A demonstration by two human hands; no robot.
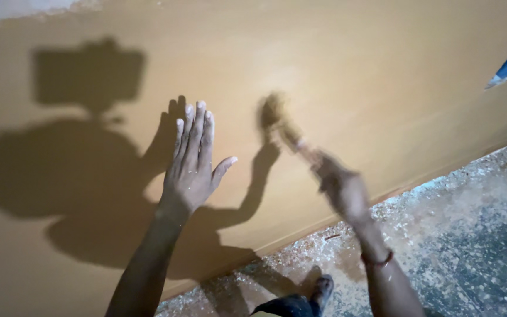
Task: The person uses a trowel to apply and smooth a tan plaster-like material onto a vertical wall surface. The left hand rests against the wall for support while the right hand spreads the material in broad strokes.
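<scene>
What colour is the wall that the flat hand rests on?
Ochre yellow-brown wall, seen in the head view, under the left hand.

Brush [281,126] is up against the tan wall [353,70], a short tan-bristled thing, blurred, tilted with its head up-left. It sits mid-wall, well above the wall's bottom edge, shadow just behind it.

Paint-flecked concrete floor [476,235] with debris.
</scene>
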